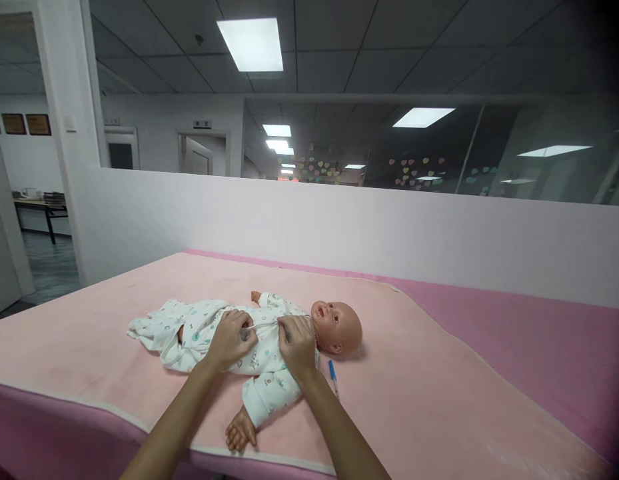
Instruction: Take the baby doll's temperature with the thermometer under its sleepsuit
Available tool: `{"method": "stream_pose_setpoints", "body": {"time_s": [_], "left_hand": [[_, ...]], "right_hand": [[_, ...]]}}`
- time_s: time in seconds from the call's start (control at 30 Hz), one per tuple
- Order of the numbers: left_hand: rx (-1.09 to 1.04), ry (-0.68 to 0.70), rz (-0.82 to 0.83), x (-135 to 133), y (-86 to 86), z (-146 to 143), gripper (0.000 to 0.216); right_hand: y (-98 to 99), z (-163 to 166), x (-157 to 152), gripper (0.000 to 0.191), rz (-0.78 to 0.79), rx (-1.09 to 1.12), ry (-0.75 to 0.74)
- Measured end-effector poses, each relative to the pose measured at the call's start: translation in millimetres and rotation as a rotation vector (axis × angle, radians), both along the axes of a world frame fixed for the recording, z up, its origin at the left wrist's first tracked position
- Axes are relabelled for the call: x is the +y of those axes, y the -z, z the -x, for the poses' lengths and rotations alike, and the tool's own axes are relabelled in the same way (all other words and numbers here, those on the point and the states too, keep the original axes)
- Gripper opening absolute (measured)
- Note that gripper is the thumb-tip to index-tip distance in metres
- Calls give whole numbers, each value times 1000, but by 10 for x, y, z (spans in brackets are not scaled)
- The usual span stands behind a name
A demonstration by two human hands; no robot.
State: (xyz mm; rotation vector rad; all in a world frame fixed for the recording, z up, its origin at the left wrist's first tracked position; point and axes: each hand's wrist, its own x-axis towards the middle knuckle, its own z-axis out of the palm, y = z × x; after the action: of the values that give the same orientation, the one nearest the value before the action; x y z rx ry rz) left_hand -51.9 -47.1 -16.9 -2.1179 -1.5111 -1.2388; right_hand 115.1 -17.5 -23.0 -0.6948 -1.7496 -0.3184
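A baby doll [342, 327] lies on its back, its head to the right. It wears a white baby romper [256, 361] with a small green print. My left hand [233, 339] is closed in a pinch at the romper's front, over the doll's belly. Near the doll's neck, my right hand [298, 339] pinches the romper's upper front. Between my fingertips a thin white edge or tie of the cloth is stretched; I cannot make out which. One doll hand [240, 430] points toward me, past the sleeve cuff.
A blue-capped pen [332, 373] lies beside my right wrist, below the doll's head. The doll rests on a pink mat [429, 400] with a pale edge, over a darker pink cover [529, 340]. A low white wall [339, 227] with glass above stands behind. A doorway is at left.
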Motion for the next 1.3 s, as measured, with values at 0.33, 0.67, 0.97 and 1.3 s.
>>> {"method": "stream_pose_setpoints", "body": {"time_s": [0.33, 0.67, 0.97, 1.3], "left_hand": [[151, -1, -53, 23, 10, 75, 20], [110, -53, -61, 16, 10, 58, 9], [69, -70, 2, -4, -11, 77, 7], [129, -106, -68, -10, 25, 43, 8]], "right_hand": [[9, 6, 6, 17, -3, 7, 18], [6, 2, -1, 15, 6, 4, 32], [17, 1, 5, 16, 13, 27, 20], [38, -13, 18, 17, 28, 38, 16]]}}
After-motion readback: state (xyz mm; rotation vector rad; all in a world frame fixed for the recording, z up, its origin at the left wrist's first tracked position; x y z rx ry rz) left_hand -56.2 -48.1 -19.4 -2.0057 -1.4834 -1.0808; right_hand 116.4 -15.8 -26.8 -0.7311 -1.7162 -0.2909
